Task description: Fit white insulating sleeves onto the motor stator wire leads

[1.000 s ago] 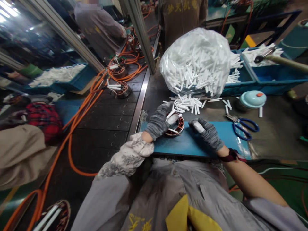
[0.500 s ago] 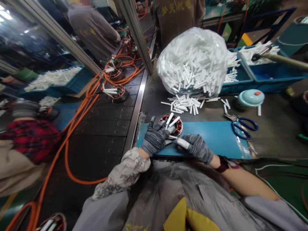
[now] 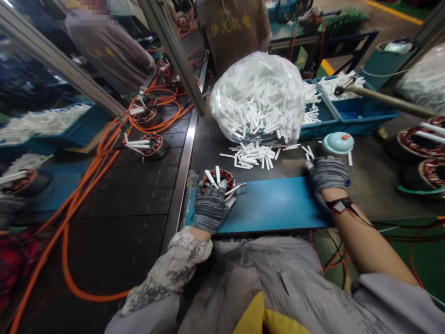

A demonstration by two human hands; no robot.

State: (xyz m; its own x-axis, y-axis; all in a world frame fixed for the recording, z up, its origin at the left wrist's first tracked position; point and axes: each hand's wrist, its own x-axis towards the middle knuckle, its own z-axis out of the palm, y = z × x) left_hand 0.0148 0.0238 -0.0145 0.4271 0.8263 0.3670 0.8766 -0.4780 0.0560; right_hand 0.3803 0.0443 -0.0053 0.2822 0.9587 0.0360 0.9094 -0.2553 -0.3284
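Observation:
My left hand (image 3: 211,206), in a grey striped glove, is closed on a round motor stator (image 3: 225,178) with copper windings. Two white sleeves (image 3: 218,174) stick up beside its fingers, and a thin white-sleeved lead (image 3: 236,188) points out to the right. The stator sits at the left end of a blue mat (image 3: 274,204). At the mat's right end, my gloved right hand (image 3: 328,174) lies over the scissors. Only a bit of blue scissors handle (image 3: 348,182) shows past the hand; whether the fingers grip it is hidden.
Loose white tubes (image 3: 255,155) lie before a clear bag (image 3: 259,99) full of them. A lidded pale-blue container (image 3: 338,143) and blue bins (image 3: 365,123) stand to the right. More stators (image 3: 431,178) sit far right. Left, orange hoses (image 3: 66,241) cross a dark conveyor (image 3: 139,241). Co-workers stand behind.
My right hand has left the stator and moved right, over the scissors. The left hand stays at the stator. The view has shifted to the right.

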